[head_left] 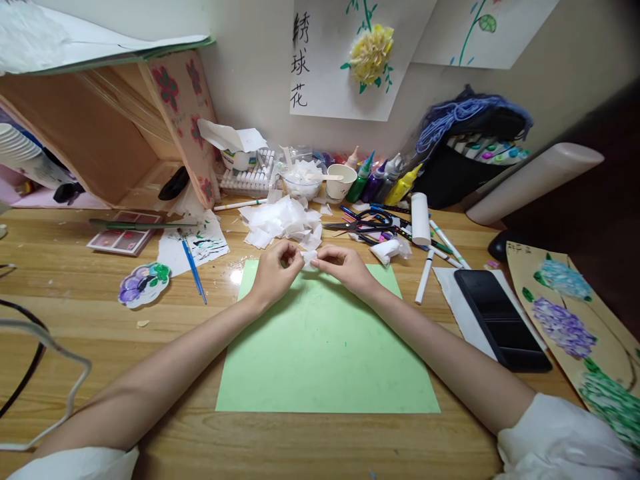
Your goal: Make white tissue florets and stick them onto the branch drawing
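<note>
My left hand [274, 272] and my right hand [344, 265] meet above the far edge of a light green paper sheet [325, 347] on the wooden desk [75, 313]. Both pinch one small piece of white tissue paper [309, 257] between their fingertips. Just beyond them lies a heap of torn white tissue pieces [283, 223].
Black scissors [363, 225], markers [425, 277] and a white glue stick [420, 217] lie at the right. A black phone [500, 317] rests on white paper. Paint bottles [383, 180], a paper cup [341, 181], a paint palette [144, 283] and a brush [194, 270] surround the sheet.
</note>
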### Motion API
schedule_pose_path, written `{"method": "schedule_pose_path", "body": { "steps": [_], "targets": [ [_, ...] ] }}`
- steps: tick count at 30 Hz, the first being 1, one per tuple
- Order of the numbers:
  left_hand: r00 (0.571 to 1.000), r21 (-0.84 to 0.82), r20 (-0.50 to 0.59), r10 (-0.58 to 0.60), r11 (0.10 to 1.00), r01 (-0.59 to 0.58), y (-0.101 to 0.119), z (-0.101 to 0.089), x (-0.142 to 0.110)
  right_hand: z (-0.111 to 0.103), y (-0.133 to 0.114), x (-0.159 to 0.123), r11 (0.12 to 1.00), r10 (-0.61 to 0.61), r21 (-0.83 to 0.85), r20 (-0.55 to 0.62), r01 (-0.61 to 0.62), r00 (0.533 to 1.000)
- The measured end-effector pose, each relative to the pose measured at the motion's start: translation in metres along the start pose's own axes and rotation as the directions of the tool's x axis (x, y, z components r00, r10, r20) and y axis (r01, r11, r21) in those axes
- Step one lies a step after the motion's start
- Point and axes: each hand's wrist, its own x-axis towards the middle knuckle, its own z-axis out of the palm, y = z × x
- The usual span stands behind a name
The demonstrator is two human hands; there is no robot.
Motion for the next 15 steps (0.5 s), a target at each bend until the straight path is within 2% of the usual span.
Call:
{"method": "schedule_pose_path", "body": {
  "steps": [2, 4, 7, 15],
  "targets": [
    [0.996, 0.097, -0.074, 0.058, 0.994, -0.051, 0.0021, -0.0007, -0.0021, 0.0019, -0.0028, -0.0012, 0.999, 0.028, -0.014, -0.069, -0.029, 0.997],
    [0.978, 0.212, -0.112, 0.176, 0.966, -0.15, 0.0035, -0.0009, -0.0044, 0.0039, -0.0055, -0.0022, 0.998, 0.05, -0.027, -0.13, -0.054, 0.99],
    [0.95, 0.308, -0.046, 0.308, 0.909, -0.279, 0.0024, 0.0002, -0.0065, 0.0056, -0.007, -0.0027, 0.998, 0.054, -0.028, -0.133, -0.059, 0.99],
    [0.94, 0.36, -0.031, 0.34, 0.881, -0.307, -0.0039, 0.0034, -0.0086, 0.0054, -0.0034, -0.0032, 1.0, 0.013, -0.025, -0.089, -0.015, 0.996]
  ]
}}
